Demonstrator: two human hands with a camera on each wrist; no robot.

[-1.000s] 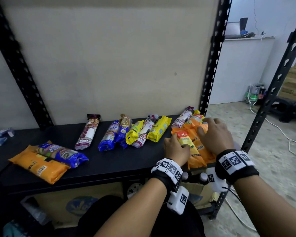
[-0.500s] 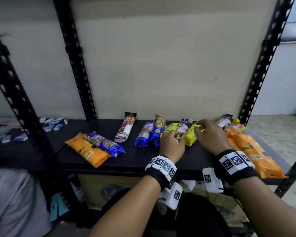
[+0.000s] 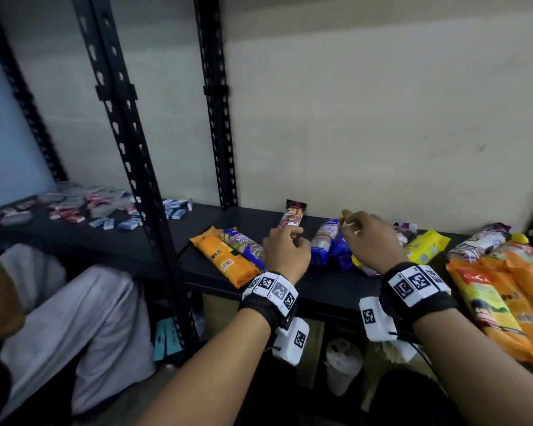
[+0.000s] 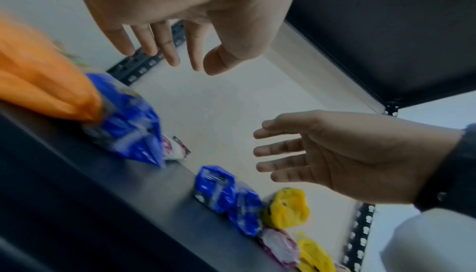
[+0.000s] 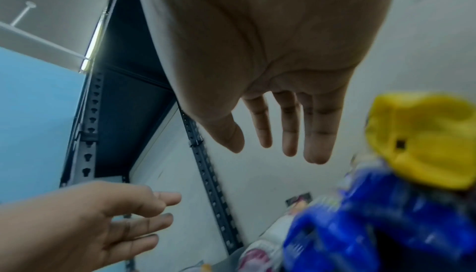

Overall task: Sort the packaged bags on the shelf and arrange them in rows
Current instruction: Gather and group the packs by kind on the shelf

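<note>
Packets lie on the black shelf (image 3: 320,287). An orange packet (image 3: 225,259) and a blue packet (image 3: 243,244) sit at the left, a maroon-and-white packet (image 3: 291,218) behind, two blue packets (image 3: 326,241) in the middle, then a yellow packet (image 3: 428,245). An orange pile (image 3: 499,302) fills the right end. My left hand (image 3: 286,241) hovers between the left pair and the two blue packets. My right hand (image 3: 360,229) hovers over the two blue packets. In the wrist views the left hand (image 4: 180,52) and right hand (image 5: 283,134) hold nothing, fingers loosely extended.
Black slotted uprights (image 3: 130,167) separate this shelf from a neighbouring shelf with several small boxes (image 3: 105,210). A person in light clothing (image 3: 74,318) sits low at the left. A beige back panel (image 3: 351,118) closes the rear. Bags sit on the level below (image 3: 342,364).
Both hands left the orange pile at the right end and moved left along the shelf to the blue packets. The head view swung left with them.
</note>
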